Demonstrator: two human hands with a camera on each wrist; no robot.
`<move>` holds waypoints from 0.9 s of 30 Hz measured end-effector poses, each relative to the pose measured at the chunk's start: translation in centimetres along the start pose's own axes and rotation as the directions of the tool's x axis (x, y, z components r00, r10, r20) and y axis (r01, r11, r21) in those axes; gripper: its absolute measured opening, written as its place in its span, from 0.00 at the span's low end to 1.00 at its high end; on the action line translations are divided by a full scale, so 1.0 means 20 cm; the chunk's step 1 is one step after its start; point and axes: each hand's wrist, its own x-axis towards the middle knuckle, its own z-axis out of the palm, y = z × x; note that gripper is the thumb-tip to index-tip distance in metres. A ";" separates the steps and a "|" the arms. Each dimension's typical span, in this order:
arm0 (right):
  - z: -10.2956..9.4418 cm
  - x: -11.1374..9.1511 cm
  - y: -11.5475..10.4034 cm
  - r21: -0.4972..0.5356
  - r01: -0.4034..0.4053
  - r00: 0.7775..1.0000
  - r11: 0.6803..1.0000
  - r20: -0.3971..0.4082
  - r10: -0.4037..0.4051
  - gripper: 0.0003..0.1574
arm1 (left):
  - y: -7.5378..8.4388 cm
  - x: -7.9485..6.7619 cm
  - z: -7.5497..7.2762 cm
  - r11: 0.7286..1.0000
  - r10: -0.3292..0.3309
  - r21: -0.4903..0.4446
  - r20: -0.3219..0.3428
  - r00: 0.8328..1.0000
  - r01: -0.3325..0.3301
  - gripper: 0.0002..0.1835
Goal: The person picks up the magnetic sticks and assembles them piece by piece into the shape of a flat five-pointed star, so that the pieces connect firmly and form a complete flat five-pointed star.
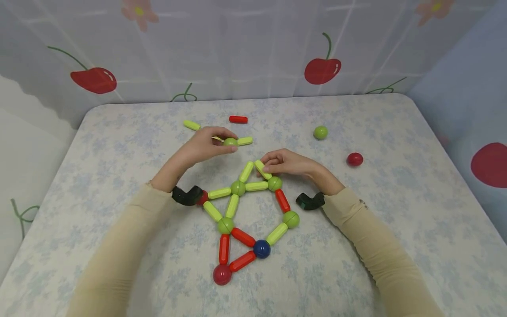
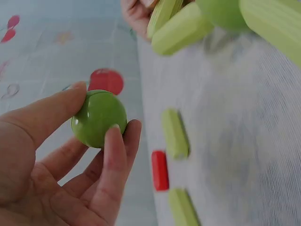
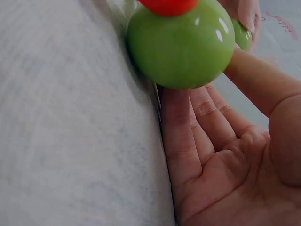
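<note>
Clock directions as in the head view, 12 at the far edge of the table (image 1: 178,273).

Left hand (image 1: 198,145): thumb and fingertips closed about one green ball (image 1: 230,141); the tip hold presumably leaves most of its surface bare for rod ends.

Right hand (image 1: 291,163): thumb and fingers pinch one held rod (image 1: 263,169), green, its near end at a corner ball (image 1: 275,183); the grip probably steadies the rod's angle.

Leaning rod (image 1: 246,171): green, at 9 o'clock from the held rod; the far tips lie near each other, with the green ball at 10 o'clock from them.

Frame (image 1: 232,206): rods and balls joined, below the hands. Blue ball (image 1: 262,249) at its 5 o'clock; red ball (image 1: 222,274) near 7.

Loose, apparently kept within reach: from the green ball, a short rod (image 1: 244,141) at 3, red rod (image 1: 238,119) towards 1, far rod (image 1: 192,125) at 10. From the right hand, spare green ball (image 1: 321,132) between 1 and 2, spare red ball (image 1: 354,159) at 3.
</note>
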 end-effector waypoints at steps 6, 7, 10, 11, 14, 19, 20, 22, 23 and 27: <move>0.00 0.00 0.00 -0.014 0.007 1.000 1.000 -0.007 -0.007 0.17 | 0.06 0.15 0.11 0.999 -0.031 -0.030 0.110 0.994 0.034 0.20; 0.00 0.00 0.00 -0.020 0.005 1.000 1.000 -0.011 -0.005 0.17 | 0.06 0.16 0.13 0.999 -0.040 -0.031 0.119 0.992 0.044 0.21; 0.00 0.00 0.00 -0.036 -0.002 1.000 0.999 -0.022 0.001 0.17 | 0.07 0.17 0.17 0.999 -0.046 -0.022 0.140 0.989 0.049 0.20; 0.00 0.00 0.00 -0.043 -0.003 1.000 0.999 -0.026 0.002 0.17 | 0.07 0.17 0.18 0.999 -0.048 -0.019 0.146 0.988 0.051 0.20; 0.00 -0.01 0.00 -0.046 0.004 1.000 0.999 -0.023 -0.005 0.17 | 0.05 0.17 0.20 0.999 -0.042 -0.017 0.160 0.986 0.045 0.20; 0.00 0.00 0.00 -0.036 0.019 1.000 0.999 -0.007 -0.019 0.16 | 0.01 0.13 0.21 0.997 -0.046 -0.057 0.219 0.975 0.060 0.25; 0.00 0.00 0.00 -0.038 0.021 1.000 0.999 -0.008 -0.022 0.16 | 0.01 0.13 0.21 0.996 -0.050 -0.065 0.237 0.970 0.067 0.27; 0.00 0.00 0.00 -0.044 0.021 1.000 0.999 -0.014 -0.022 0.16 | 0.00 0.11 0.21 0.993 -0.058 -0.083 0.268 0.962 0.083 0.31; 0.00 0.00 0.00 -0.047 0.021 1.000 0.999 -0.019 -0.021 0.15 | 0.00 0.10 0.21 0.993 -0.061 -0.079 0.273 0.960 0.086 0.33; 0.00 0.00 0.00 -0.046 0.009 0.999 0.999 -0.034 -0.010 0.15 | -0.01 0.09 0.21 0.993 -0.064 -0.081 0.260 0.964 0.087 0.34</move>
